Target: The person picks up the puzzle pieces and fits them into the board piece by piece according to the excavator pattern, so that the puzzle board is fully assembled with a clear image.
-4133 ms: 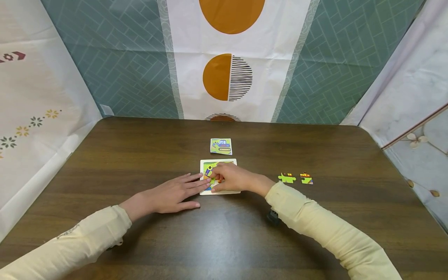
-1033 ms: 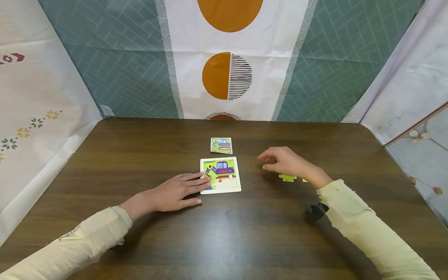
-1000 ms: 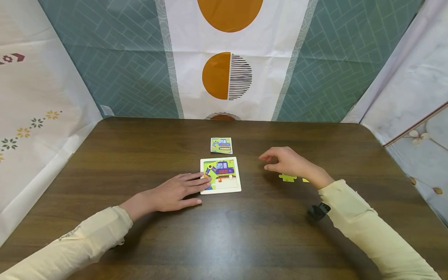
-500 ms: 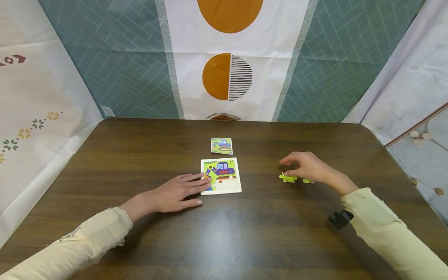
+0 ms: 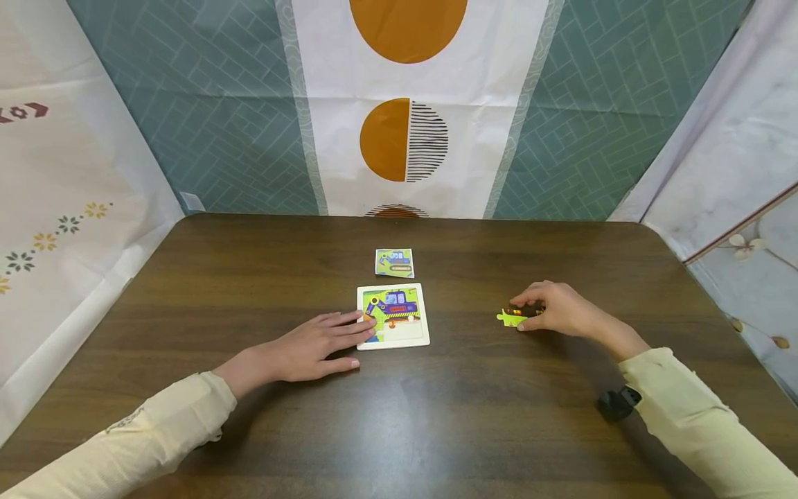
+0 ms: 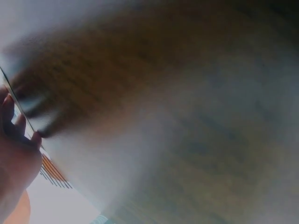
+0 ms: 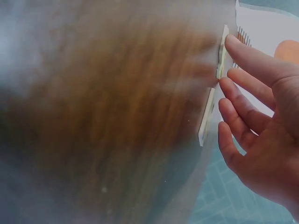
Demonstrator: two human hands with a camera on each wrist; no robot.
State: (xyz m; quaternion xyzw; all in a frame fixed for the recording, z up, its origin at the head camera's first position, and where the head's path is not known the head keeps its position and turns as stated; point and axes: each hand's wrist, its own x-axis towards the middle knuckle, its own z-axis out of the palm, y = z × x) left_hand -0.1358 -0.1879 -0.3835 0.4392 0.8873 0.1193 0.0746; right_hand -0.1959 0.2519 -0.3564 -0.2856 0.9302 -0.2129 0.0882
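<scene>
A white-framed jigsaw tray with a picture of a blue excavator lies mid-table, its lower right part showing bare white. My left hand rests flat with its fingertips on the tray's left side; the left wrist view catches only part of this hand. Further right, my right hand pinches a green puzzle piece with a brown and orange edge, thumb at its near edge and a finger at its far edge. The right wrist view shows the thumb and fingertips close along this piece, with a second puzzle piece beside it.
Behind the tray lies a small picture card of the same excavator. All this is on a dark wooden table, with patterned cloths around it. A black wrist camera sits under the right sleeve.
My right hand has left the tray, moved right over the loose pieces, then come down onto the green puzzle piece. My left hand stays on the tray.
</scene>
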